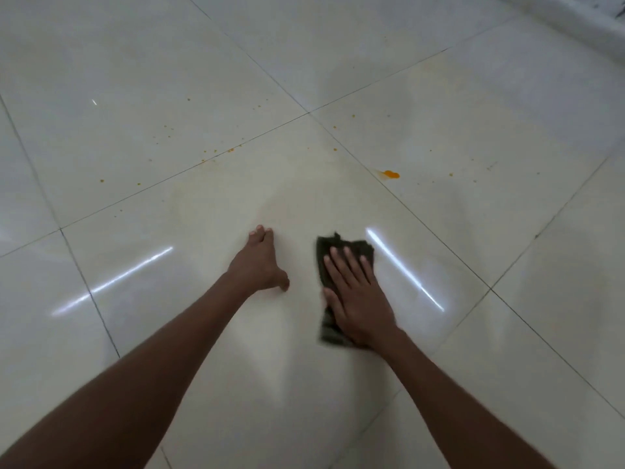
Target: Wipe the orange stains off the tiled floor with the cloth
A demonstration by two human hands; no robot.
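One blob: the largest orange stain (391,174) lies ahead of and slightly to the right of the right hand, on the neighbouring tile just past a grout line.
Right hand (359,299): flat on the cloth, fingers straight and a little apart, pressing it to the floor; no grip round it.
Cloth (327,252): dark, folded, long axis running roughly away from the person; its far edge points toward the blob, well short of it.
Left hand (260,262): braced on bare tile just left of the cloth, fingers together and stretched forward, thumb out to the side; holds nothing.
Nearer hand: the right, by position; judged the natural one for a push forward and rightward.
Small specks (216,151): scattered along the grout line ahead-left, more on the far tiles; these lie closer to the left hand's side.
Floor (135,79): glossy pale tiles, faint yellowish smear ahead of both hands, streaks of reflected light either side.
Obstacles: none seen between cloth and blob.
Far right corner: a white raised edge (575,15), well apart from the work.
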